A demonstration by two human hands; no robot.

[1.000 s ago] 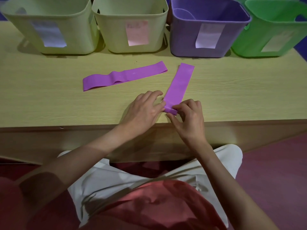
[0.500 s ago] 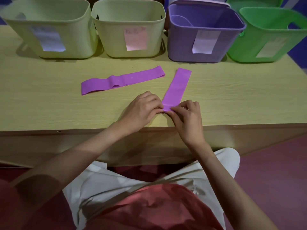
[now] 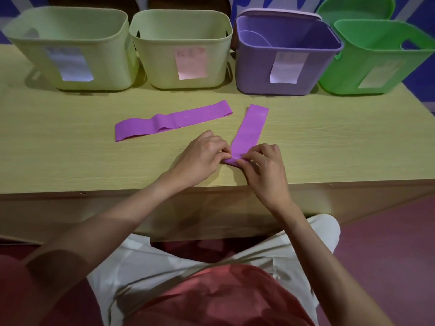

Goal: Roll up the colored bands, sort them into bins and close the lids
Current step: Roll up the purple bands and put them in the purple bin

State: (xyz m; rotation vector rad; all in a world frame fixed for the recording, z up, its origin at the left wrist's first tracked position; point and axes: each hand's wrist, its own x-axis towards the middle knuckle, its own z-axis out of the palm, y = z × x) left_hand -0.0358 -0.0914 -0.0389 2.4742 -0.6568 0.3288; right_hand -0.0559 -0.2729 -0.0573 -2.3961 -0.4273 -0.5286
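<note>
A purple band [image 3: 250,130] lies on the wooden table [image 3: 70,161], running away from me, its near end curled into a small roll. My left hand [image 3: 200,158] pinches the left side of that roll and my right hand [image 3: 266,168] pinches its right side. A second purple band [image 3: 173,121] lies flat to the left, untouched. Along the back stand a pale green bin [image 3: 68,50], a second pale green bin [image 3: 181,48], a purple bin [image 3: 286,55] and a bright green bin [image 3: 376,57], all without lids on top.
A purple lid [image 3: 280,14] leans behind the purple bin and a green lid [image 3: 355,7] behind the bright green one. The table's front edge runs just below my hands. My lap and a reddish floor [image 3: 388,243] lie beneath.
The band's near end has been rolled a little further, so its flat part is shorter. Both hands stayed on the roll. The camera tilted, showing more of the bins.
</note>
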